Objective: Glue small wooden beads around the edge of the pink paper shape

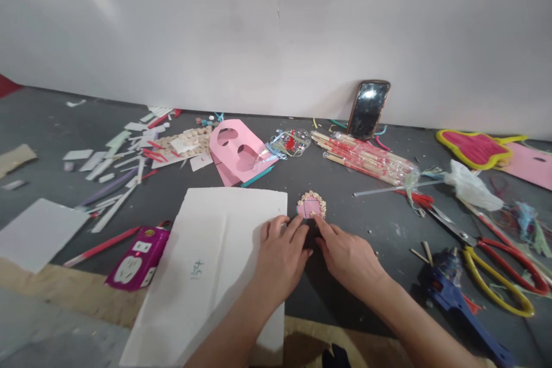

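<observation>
A small round pink paper disc (311,207) lies on the dark table, edged along its top and right with small pale pieces, and dark lines cross its face. My left hand (282,253) reaches over the white board's right edge, fingers stretched and fingertips at the disc's lower left rim. From the other side my right hand (349,256) touches the lower rim with its extended index fingertip; its thumb is apart below, and the other fingers are partly hidden. Under my left arm lies the white board (211,241), marked with green handwriting.
Right of my hands are a blue glue gun (457,299) and red-and-yellow scissors (495,259). Wrapped chopsticks (366,158) and a leaning phone (370,109) stand farther back. Left are a purple power strip (140,259), a pink cut-out sheet (239,152) and white scraps (103,167).
</observation>
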`<state>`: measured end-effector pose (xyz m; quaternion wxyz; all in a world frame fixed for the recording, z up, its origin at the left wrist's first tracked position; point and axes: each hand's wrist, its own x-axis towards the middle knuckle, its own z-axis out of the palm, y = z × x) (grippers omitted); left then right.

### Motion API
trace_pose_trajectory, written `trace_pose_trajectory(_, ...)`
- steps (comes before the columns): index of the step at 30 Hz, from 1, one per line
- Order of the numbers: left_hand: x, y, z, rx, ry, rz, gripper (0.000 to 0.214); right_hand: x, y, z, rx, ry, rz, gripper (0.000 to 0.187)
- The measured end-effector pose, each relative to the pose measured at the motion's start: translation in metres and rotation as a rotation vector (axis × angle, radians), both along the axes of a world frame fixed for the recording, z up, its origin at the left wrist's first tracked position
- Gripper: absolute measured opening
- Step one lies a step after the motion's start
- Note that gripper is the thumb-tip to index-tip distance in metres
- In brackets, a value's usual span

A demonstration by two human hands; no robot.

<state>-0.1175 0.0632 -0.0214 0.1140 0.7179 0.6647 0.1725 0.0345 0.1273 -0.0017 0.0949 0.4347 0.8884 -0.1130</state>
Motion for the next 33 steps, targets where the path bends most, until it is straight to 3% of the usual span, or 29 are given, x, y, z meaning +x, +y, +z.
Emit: trace_pose_trajectory(33, -0.003, -0.003, -0.001, -0.001, -0.011, -0.037, 0.030, -0.024, 0.013, 0.007, -0.050, -0.006, 0.062, 0.050)
